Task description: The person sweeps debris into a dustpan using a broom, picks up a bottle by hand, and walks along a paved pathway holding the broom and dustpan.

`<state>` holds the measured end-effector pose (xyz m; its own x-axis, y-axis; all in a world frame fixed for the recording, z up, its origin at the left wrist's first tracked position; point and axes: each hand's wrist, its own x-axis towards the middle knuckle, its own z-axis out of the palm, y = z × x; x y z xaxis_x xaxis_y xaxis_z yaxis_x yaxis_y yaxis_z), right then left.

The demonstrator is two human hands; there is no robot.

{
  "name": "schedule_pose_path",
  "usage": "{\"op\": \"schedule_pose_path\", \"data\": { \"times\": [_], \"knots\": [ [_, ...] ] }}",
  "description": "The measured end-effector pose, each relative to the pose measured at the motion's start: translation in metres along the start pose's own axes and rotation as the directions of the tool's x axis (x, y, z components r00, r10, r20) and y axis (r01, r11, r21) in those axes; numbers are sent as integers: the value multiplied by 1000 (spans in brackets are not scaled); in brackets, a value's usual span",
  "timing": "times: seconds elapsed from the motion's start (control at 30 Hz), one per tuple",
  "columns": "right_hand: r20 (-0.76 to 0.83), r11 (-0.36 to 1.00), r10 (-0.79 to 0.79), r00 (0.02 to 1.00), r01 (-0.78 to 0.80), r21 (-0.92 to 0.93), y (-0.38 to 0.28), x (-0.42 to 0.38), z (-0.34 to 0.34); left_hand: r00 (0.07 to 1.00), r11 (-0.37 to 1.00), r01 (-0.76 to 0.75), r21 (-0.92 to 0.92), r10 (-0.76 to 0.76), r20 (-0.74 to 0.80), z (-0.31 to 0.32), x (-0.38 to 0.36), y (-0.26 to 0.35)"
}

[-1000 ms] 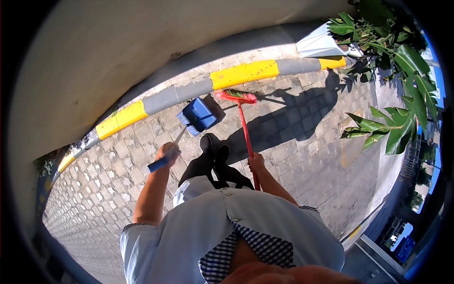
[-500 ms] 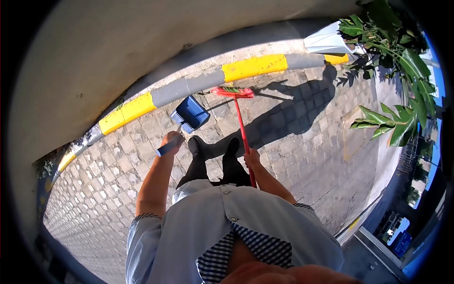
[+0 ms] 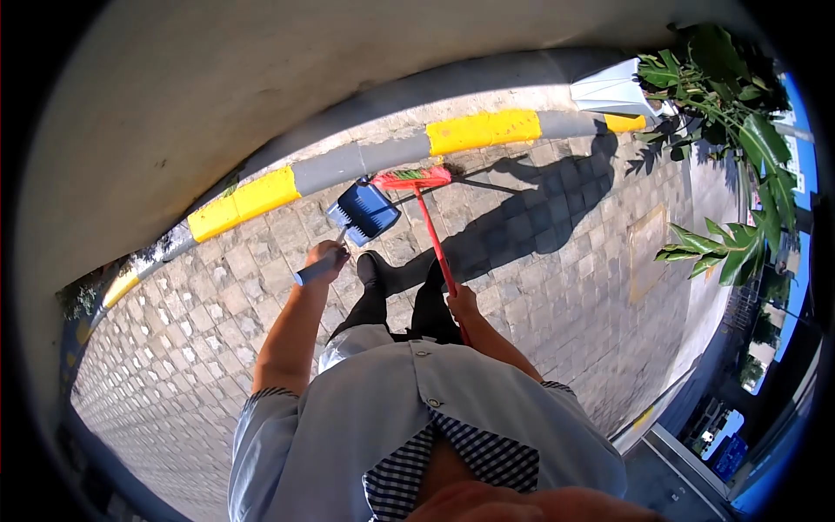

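Note:
My left hand [image 3: 327, 260] is closed round the handle of a blue dustpan [image 3: 365, 210], whose toothed pan sits low over the paving by the kerb. A red broom [image 3: 435, 233] is gripped partway up its stick by my right hand [image 3: 463, 302]. The red and green broom head [image 3: 414, 177] lies at the ground just right of the dustpan, its left end overlapping the pan's upper right corner in this view. My dark boots [image 3: 372, 268] stand between the two tools.
A yellow and grey kerb [image 3: 484, 131] curves along a beige wall [image 3: 217, 96]. At the far right are a white planter [image 3: 606, 87] and leafy plants [image 3: 739, 239]. Brick paving [image 3: 200, 339] spreads around me, with my shadow [image 3: 531, 209] falling across it.
The broom head has swept leftward, from apart from the dustpan to its edge. The dustpan and my left hand have shifted slightly right. Both hands keep their hold.

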<state>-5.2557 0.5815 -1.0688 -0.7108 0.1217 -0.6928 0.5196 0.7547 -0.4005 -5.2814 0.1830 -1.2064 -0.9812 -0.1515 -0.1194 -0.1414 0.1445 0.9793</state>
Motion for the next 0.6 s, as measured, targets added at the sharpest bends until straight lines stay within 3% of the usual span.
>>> {"op": "schedule_pose_path", "data": {
  "times": [0.03, 0.13, 0.2, 0.23, 0.3, 0.33, 0.37, 0.43, 0.47, 0.5, 0.53, 0.6],
  "knots": [
    [-5, 989, -120, 993, 119, -93, 10, -2, 4, 1000, 1000, 0, -1, 0, -13, -4, -2, 3],
    [89, 984, -160, 983, 166, -70, 17, -31, -9, 995, 990, -90, 105, 85, 59, -13, -16, 12],
    [120, 983, -155, 981, 166, -82, 0, -58, -33, 998, 997, 41, -69, -37, 51, -19, -40, 8],
    [145, 985, -140, 979, 153, -83, -7, -69, -43, 999, 997, 35, -73, -33, 24, -24, -53, 10],
    [172, 972, -188, 967, 208, -109, 13, -69, -52, 992, 996, 62, -59, -55, 113, -34, -78, 20],
    [197, 963, -214, 957, 241, -122, 24, -67, -57, 983, 984, -49, 170, 17, 183, -43, -91, 46],
    [218, 951, -245, 945, 278, -137, 18, -73, -69, 990, 983, -44, 178, 19, 140, -40, -111, 26],
    [310, 993, -109, 944, 120, -19, -1, -84, -94, 974, 944, 130, -303, -178, -137, -35, -144, -5],
    [336, 986, -143, 931, 164, -37, 0, -82, -100, 996, 998, 34, -55, -38, -76, -44, -162, 0],
    [363, 983, -162, 918, 182, -20, 2, -81, -107, 959, 962, 228, -147, -248, -136, -42, -181, 6],
    [388, 980, -181, 904, 197, -2, 4, -76, -112, 915, 918, 328, -224, -368, -168, -43, -200, 18],
    [445, 935, -291, 847, 351, -57, -6, -73, -122, 818, 758, 420, -498, -555, -155, -48, -236, 82]
  ]
}}
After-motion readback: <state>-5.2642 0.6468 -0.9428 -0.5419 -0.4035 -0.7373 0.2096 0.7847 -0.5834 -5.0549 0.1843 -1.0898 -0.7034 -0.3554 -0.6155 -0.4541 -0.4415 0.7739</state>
